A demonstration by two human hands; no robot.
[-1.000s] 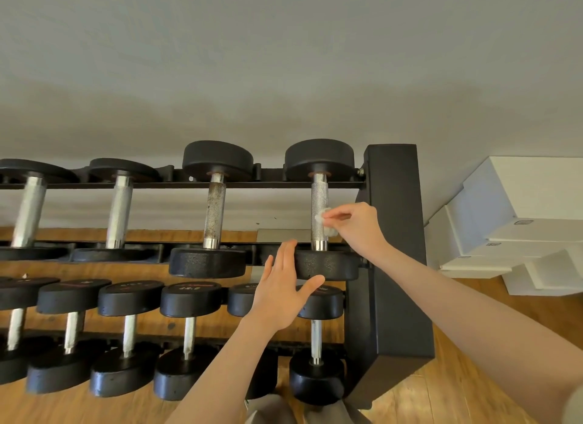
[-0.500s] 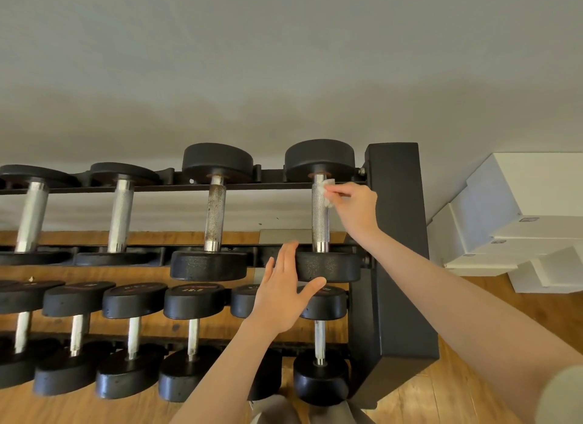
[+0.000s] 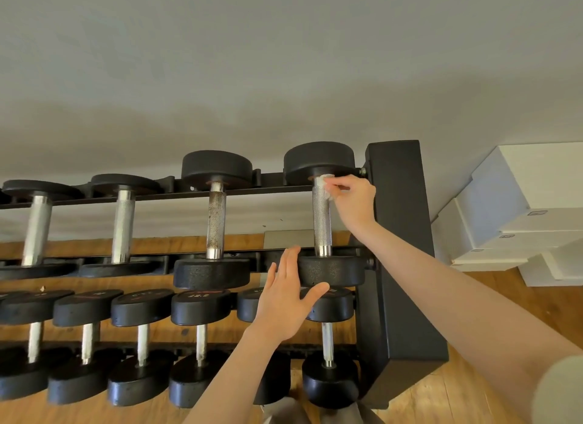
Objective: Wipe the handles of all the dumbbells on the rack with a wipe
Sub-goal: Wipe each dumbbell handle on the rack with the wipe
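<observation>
A black rack [image 3: 400, 234] holds two rows of black dumbbells with metal handles. My right hand [image 3: 355, 201] pinches a small white wipe [image 3: 325, 183] against the far end of the handle [image 3: 321, 221] of the rightmost upper-row dumbbell, just under its far head. My left hand [image 3: 285, 300] lies with straight fingers against the near head [image 3: 334, 270] of that same dumbbell, thumb under its front. A rusty-handled dumbbell [image 3: 216, 221] stands to its left.
More dumbbells fill the upper row to the left [image 3: 121, 224] and the lower row [image 3: 198, 338]. White boxes [image 3: 517, 209] are stacked on the wooden floor right of the rack. A grey wall rises behind.
My right hand has slid the wipe along the handle from near its middle up to the far end. My left hand has stayed on the near head.
</observation>
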